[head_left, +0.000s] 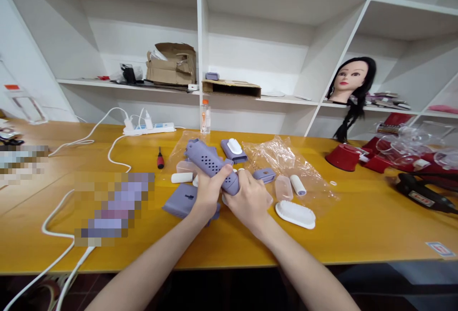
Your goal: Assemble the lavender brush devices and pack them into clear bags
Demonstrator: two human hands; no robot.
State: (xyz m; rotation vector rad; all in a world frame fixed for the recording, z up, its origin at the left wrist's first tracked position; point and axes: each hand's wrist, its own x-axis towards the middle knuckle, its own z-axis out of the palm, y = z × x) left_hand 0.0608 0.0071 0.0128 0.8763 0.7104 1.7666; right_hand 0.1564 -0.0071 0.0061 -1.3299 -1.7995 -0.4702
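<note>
though half hidden by the hands (pixel 211 194) (pixel 248 201), a lilac perforated plastic housing (pixel 206 159)

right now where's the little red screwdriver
In the head view, the red-handled screwdriver lies on the yellow table, left of the clear plastic bag and just below the white power strip.

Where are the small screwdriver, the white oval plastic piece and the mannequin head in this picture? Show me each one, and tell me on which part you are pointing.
Small screwdriver (pixel 161 159): head view, on its red handle.
White oval plastic piece (pixel 295 214): head view, on its raised middle.
Mannequin head (pixel 352 82): head view, on the middle of the face.
</note>
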